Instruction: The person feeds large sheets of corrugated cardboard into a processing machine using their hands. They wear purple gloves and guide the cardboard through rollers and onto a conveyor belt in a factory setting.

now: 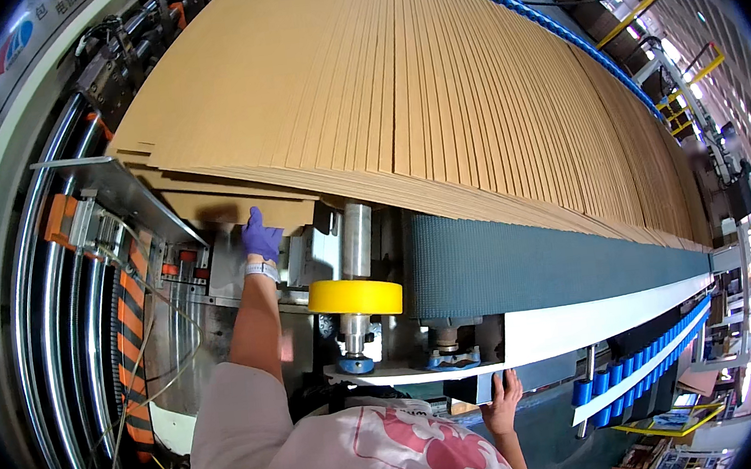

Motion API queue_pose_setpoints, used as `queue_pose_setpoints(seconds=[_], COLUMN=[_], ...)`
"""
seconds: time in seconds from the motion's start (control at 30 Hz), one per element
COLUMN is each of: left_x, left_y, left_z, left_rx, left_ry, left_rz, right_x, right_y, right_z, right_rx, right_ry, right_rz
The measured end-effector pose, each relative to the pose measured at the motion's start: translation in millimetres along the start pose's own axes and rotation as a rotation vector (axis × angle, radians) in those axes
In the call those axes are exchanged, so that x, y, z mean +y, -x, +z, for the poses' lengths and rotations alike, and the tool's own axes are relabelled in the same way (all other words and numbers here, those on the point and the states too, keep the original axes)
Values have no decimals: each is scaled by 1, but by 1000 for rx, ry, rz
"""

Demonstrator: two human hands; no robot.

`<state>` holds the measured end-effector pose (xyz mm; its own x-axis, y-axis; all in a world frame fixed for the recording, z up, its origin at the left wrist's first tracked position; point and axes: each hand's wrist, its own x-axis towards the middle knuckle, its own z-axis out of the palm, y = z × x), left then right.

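Gloved left hand [261, 238]: in the head view it reached in beyond the left end of the belt [558, 251], one finger raised, thumb apart; the other fingers were hidden, so I couldn't tell whether it gripped anything.
Lower cardboard sheet [281, 212]: lay just by that hand, mostly covered from above; contact was unclear.
Cardboard stack [468, 72]: overlapping sheets ran along the belt, overhanging its left end and hiding its top; toward the right end their edges blurred together.
Bare right hand [501, 394]: fingers slightly apart at the lower edge of the white side rail [600, 317], below the belt's near edge; palm out of sight, grip impossible to judge.
Yellow wheel [354, 298]: stood off the belt's near left corner, its shaft disappearing beneath the stack.
Shirt [387, 450]: cut off below, hiding part of the right forearm.
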<state>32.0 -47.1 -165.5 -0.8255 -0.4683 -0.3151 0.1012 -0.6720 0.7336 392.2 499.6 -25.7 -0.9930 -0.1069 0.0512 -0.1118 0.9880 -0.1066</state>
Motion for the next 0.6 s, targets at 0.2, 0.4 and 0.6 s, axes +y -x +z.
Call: queue_pose_setpoints(seconds=[0.2, 0.4, 0.6], left_x=[-18, -65, -62], left_y=[-96, -107, -71], left_z=[-41, -124, -112], left_rx=[-401, -1071, -933], left_ry=[-404, -796, -729], left_rz=[-192, 279, 255], right_x=[6, -3, 0], right_y=[7, 3, 0], right_z=[5, 0, 2], right_rx=[26, 6, -9], right_ry=[37, 8, -11], right_rz=[-68, -16, 5])
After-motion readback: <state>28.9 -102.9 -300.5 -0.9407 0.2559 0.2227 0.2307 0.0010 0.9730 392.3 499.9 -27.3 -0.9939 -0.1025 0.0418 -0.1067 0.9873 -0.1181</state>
